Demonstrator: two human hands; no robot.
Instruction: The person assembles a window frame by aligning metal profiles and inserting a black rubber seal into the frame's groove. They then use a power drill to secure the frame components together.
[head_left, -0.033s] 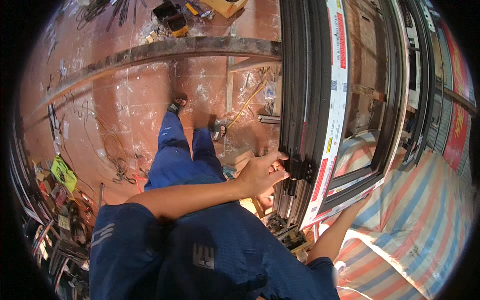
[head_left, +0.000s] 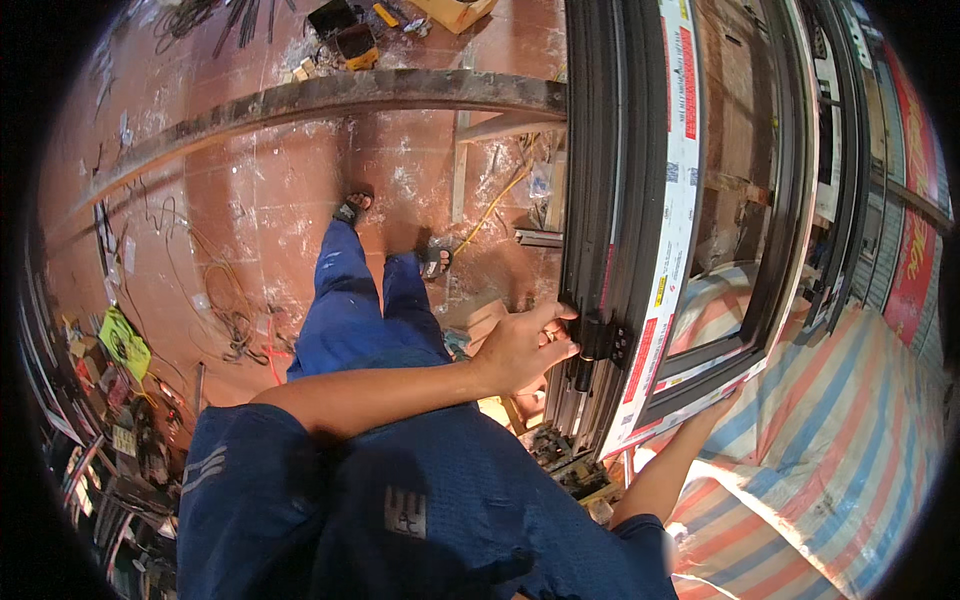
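Note:
A dark metal window frame (head_left: pixel 636 200) with a strip of printed white protective film along it stands on my right. My left hand (head_left: pixel 522 350) is at its near-side edge, thumb and forefinger closed about the black cylindrical hinge (head_left: pixel 595 340). The hinge's plate lies against the frame profile. My right forearm (head_left: pixel 670 475) reaches up under the frame's lower corner. Only a part of my right hand (head_left: pixel 728 402) shows at the bottom rail; its fingers are hidden behind the frame.
A long metal beam (head_left: pixel 330 105) runs across to the frame. Striped plastic sheeting (head_left: pixel 850 440) covers the right side. Cables (head_left: pixel 235 325) and a yellow-green bag (head_left: pixel 125 345) lie on the left. More dark profiles (head_left: pixel 845 150) stand beyond the frame. A yellow-and-black box (head_left: pixel 356 46) sits far ahead.
The view has shifted very slightly. Both hands keep their places at the frame and the hinge.

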